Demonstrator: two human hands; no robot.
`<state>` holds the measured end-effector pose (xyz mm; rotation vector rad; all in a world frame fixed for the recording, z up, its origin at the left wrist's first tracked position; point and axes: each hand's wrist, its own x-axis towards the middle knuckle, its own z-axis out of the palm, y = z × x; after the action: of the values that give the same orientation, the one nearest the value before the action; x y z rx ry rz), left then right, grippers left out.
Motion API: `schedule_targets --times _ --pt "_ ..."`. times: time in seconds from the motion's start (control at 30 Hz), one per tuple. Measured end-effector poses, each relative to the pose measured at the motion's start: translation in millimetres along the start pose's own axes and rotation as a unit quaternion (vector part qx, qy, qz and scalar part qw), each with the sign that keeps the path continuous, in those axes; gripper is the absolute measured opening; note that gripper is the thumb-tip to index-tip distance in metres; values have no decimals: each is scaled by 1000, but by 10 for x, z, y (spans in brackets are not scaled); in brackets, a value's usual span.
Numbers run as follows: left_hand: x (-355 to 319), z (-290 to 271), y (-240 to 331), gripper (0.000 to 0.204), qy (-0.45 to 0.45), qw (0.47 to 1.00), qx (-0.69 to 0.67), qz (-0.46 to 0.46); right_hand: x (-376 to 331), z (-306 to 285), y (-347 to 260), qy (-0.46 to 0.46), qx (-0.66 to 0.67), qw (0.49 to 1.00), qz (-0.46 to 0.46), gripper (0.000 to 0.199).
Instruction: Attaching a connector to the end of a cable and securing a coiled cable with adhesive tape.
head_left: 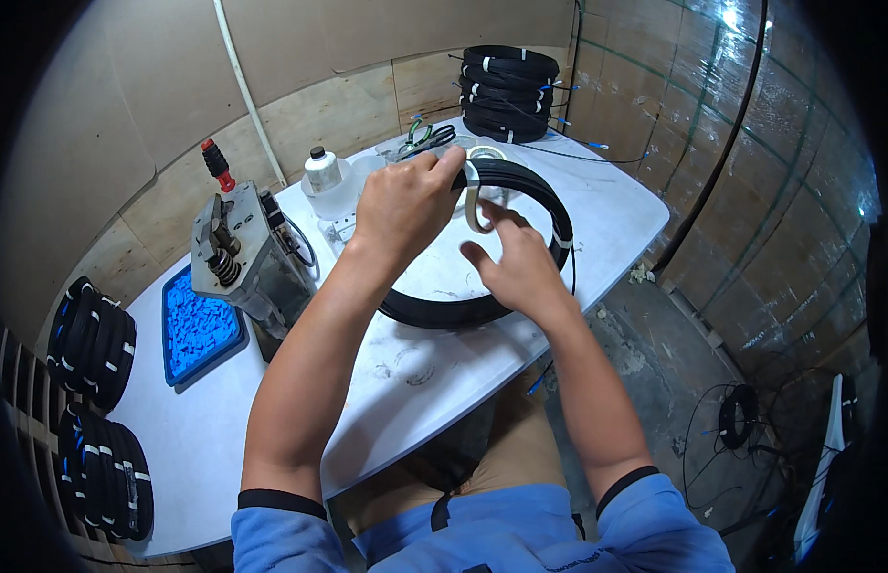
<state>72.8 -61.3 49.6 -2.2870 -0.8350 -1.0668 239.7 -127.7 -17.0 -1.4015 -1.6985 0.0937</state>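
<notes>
A black cable coil lies tilted on the white table, its far side lifted. My left hand grips the coil's top edge, fingers closed around it beside a white tape strip that wraps the coil. My right hand is over the middle of the ring with fingers spread, its fingertips touching the hanging end of the tape strip. Another white tape band binds the coil on its right side.
A grey metal crimping machine with a red-tipped lever stands left of the coil. A blue tray of small blue parts lies beside it. Stacked black coils sit at the far edge; more coils hang left. A white bottle, scissors and a tape roll sit behind.
</notes>
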Motion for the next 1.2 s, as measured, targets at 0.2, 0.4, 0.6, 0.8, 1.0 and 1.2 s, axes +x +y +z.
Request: schedule_targets --times 0.2,0.4,0.6,0.8,1.0,1.2 --pt "17 -50 41 25 -24 1000 -3 -14 67 -577 -368 -25 73 997 10 24" --pt "46 -16 64 25 -31 999 -4 -26 371 -828 -361 -30 75 996 21 20" --pt "62 25 19 25 -38 998 -17 -36 1054 -742 -115 -36 -29 999 -2 24" --pt "61 68 -45 29 -46 997 -26 -52 1511 -577 -98 -382 78 899 200 41" --pt "79 107 -49 32 -58 996 -19 -59 1625 -529 -224 -491 98 846 186 45" --pt "109 91 8 28 -47 997 -30 -53 1798 -381 22 -460 158 859 156 25"
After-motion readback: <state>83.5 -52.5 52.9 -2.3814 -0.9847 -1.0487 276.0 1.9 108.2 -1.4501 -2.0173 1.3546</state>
